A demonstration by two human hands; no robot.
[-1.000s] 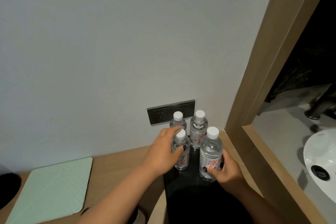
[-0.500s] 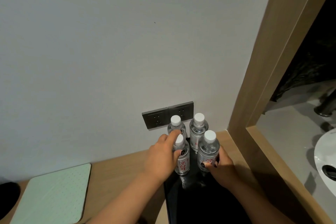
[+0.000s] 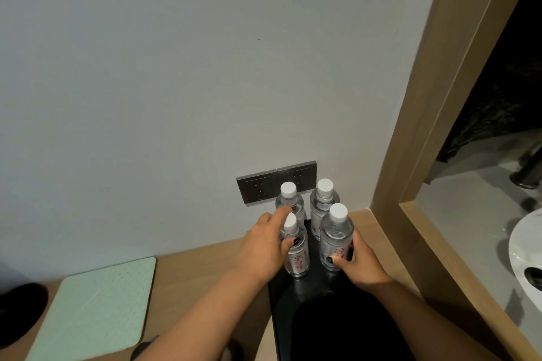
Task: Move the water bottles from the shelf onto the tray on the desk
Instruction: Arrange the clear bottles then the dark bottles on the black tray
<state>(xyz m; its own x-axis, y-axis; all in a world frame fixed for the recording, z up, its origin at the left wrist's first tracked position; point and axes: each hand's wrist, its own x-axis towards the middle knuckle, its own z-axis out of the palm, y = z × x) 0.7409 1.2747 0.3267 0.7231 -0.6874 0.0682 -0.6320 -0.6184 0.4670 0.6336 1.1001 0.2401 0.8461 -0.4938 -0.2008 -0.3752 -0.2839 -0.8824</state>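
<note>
A pale matte wall [image 3: 176,82] rises behind a wooden bench [image 3: 205,261]. On it lies a glossy black tray [image 3: 293,290] carrying four clear plastic water bottles [image 3: 325,208] with white caps — upright, two by two. The left hand [image 3: 261,252] has its grip around the front-left bottle [image 3: 296,255]; the right hand [image 3: 362,267] grips the front-right bottle [image 3: 335,234].

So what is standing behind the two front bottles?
Two more capped bottles, left and right, before a wall socket panel. Their lower parts are covered by the front bottles and the left hand.
</note>
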